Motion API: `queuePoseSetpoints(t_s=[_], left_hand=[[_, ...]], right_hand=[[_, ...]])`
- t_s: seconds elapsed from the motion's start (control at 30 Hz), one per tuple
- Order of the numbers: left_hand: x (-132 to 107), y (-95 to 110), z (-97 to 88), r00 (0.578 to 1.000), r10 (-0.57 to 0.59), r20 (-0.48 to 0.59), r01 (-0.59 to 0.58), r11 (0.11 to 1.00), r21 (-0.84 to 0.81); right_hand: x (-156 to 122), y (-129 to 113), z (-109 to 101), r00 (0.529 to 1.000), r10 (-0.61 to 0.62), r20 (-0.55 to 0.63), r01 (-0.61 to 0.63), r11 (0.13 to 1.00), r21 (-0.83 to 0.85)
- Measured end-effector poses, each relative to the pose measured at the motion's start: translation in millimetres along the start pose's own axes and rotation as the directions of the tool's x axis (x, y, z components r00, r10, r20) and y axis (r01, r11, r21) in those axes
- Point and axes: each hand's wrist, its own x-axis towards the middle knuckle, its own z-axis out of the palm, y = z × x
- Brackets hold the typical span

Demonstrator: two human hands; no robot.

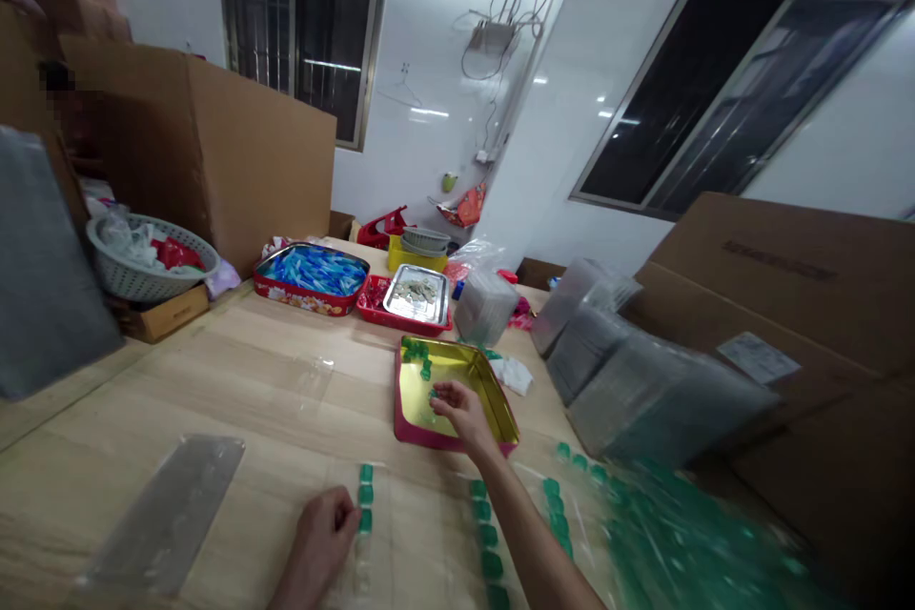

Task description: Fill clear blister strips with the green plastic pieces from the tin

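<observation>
My right hand [463,415] reaches over a gold-lined tin [493,381] with a pink outer wall. Its fingertips are pinched together on a small green piece [433,394]. More green pieces [415,351] lie in the tin's far left corner. On the table, my left hand [325,529] is curled closed against the left edge of a clear plastic strip [363,553]; whether its fingers grip anything is hidden. Green blocks [366,494] fill the upper pockets of that strip, and its lower pockets look clear. Other filled strips [488,534] lie under and beside my right forearm.
A pile of green-filled strips [686,534] lies at right, before stacked clear plastic sheets [643,381] and a cardboard box [786,305]. Behind stand a tin of blue pieces [315,305], a metal tray [418,310] and a basket [147,281]. A plastic sheet [168,515] lies front left.
</observation>
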Motion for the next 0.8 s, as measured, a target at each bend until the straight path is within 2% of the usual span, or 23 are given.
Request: queuePoseSetpoints(t_s=[0.1,0.17,0.23,0.27,0.3,0.33,0.4,0.47,0.53,0.6,0.7,0.8], left_hand=[[-4.4,0.9,-7.5,0.999,0.031,0.042,-0.031,1.000,0.000],[-6.6,2.8,-12.4,0.997,0.038,0.061,-0.038,0.999,-0.006],[-7.2,4.3,-15.6,0.997,0.028,0.073,-0.028,1.000,-0.008],[-7.0,4.5,-16.4,0.997,0.018,0.077,-0.018,1.000,-0.006],[-6.5,4.3,-16.7,0.997,0.005,0.081,-0.005,1.000,-0.002],[-5.9,3.6,-16.6,0.997,-0.009,0.083,0.009,1.000,0.001],[-4.7,1.5,-15.9,0.996,-0.034,0.082,0.034,0.999,0.004],[-4.2,-0.6,-15.3,0.995,-0.054,0.079,0.054,0.999,0.003],[-4.4,-1.6,-15.4,0.995,-0.067,0.078,0.067,0.998,-0.004],[-5.2,-0.8,-16.1,0.994,-0.072,0.079,0.074,0.997,-0.012],[-7.1,3.8,-17.6,0.996,-0.055,0.074,0.057,0.998,-0.030],[-8.8,6.3,-16.6,0.998,0.000,0.059,0.003,0.998,-0.059]], right_hand=[[-53.9,-5.0,7.6,0.997,0.059,0.039,-0.067,0.972,0.226],[-86.5,-7.2,16.7,0.986,0.137,0.098,-0.167,0.882,0.442],[-110.9,-6.9,27.3,0.959,0.217,0.181,-0.283,0.741,0.609],[-119.7,-5.5,32.7,0.945,0.249,0.212,-0.327,0.692,0.644],[-126.3,-3.4,38.0,0.936,0.270,0.225,-0.351,0.681,0.642],[-131.3,-0.6,43.1,0.934,0.281,0.221,-0.357,0.701,0.618],[-137.9,5.4,52.4,0.949,0.250,0.190,-0.313,0.808,0.499],[-142.6,9.3,60.4,0.975,0.128,0.182,-0.176,0.944,0.280],[-147.0,9.0,67.3,0.973,-0.021,0.230,0.010,0.999,0.051],[-151.2,4.6,73.1,0.953,-0.131,0.272,0.162,0.982,-0.096],[-156.8,-5.6,80.3,0.919,-0.209,0.334,0.292,0.930,-0.222],[-160.4,-10.4,86.2,0.864,-0.284,0.415,0.434,0.839,-0.329]])
